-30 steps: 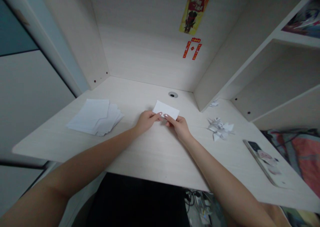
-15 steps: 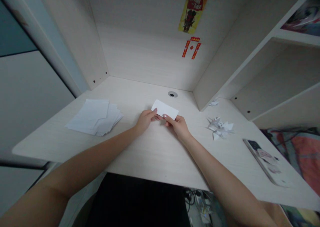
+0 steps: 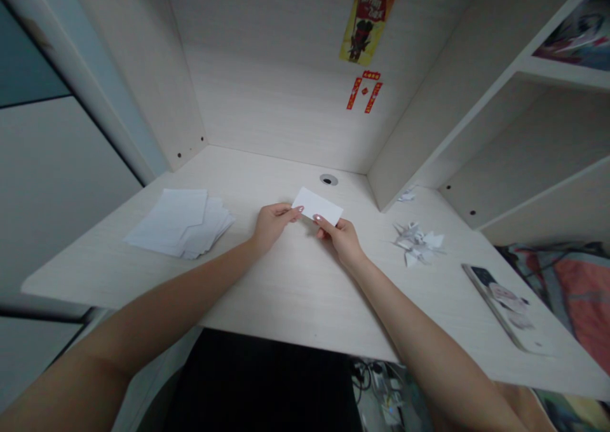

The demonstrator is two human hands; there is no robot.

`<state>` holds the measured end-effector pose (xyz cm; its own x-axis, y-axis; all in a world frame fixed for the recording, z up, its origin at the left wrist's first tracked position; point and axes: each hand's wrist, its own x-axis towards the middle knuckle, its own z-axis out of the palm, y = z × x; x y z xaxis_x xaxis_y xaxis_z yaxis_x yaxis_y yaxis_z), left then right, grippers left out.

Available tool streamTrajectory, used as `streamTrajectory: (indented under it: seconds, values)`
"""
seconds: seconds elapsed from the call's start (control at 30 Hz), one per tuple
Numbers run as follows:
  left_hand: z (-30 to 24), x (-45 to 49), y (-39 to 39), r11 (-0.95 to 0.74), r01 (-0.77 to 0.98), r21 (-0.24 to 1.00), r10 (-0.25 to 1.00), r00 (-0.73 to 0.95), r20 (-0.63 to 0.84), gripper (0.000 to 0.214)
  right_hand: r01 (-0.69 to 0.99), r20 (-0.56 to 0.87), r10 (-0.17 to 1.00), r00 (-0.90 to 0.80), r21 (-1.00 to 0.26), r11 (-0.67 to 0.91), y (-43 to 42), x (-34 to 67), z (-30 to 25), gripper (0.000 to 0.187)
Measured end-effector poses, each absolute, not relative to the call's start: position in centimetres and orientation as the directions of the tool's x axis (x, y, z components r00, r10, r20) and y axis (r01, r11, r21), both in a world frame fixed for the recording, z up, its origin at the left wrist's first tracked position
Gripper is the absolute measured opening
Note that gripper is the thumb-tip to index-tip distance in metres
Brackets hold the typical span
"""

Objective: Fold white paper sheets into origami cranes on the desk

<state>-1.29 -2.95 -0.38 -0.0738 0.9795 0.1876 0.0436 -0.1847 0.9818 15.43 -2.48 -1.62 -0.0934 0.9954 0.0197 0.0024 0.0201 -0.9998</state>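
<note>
A small white rectangle of paper (image 3: 317, 204) is held just above the desk, tilted with its right end lower. My left hand (image 3: 275, 224) pinches its lower left corner, thumb on top. My right hand (image 3: 340, 234) grips the near edge toward the right, with the thumb on the upper face and the fingers curled underneath. Whether the paper is folded I cannot tell. Left of my hands lies a fanned stack of white paper sheets (image 3: 178, 222). Over to the right sits a small pile of folded white paper pieces (image 3: 417, 243).
A phone (image 3: 508, 308) in a pale case lies near the desk's right side. The pale wooden desk (image 3: 286, 295) meets a back panel with red and yellow stickers (image 3: 366, 22). A round cable hole (image 3: 328, 180) is at the back. Shelves (image 3: 548, 127) rise at right.
The paper has shifted slightly up and to the right. My left hand has moved a little left, its fingers less tucked under the paper. The right hand stays nearly in place.
</note>
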Motion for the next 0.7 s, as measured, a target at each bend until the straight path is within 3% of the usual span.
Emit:
streamTrajectory:
  seconds: [0.4, 0.7]
  values:
    - [-0.24, -1.48, -2.92, -0.114, 0.086, 0.99, 0.99, -0.079, 0.121, 0.04, 0.008, 0.031, 0.995, -0.094, -0.999, 0.032, -2.55, 15.39, -1.53, 0.039]
    - [-0.3, -1.7, -2.78, -0.144, 0.123, 0.982, 0.981, -0.112, 0.158, 0.036, -0.021, 0.187, 0.982, 0.022, -0.982, 0.188, -2.52, 15.37, -1.03, 0.035]
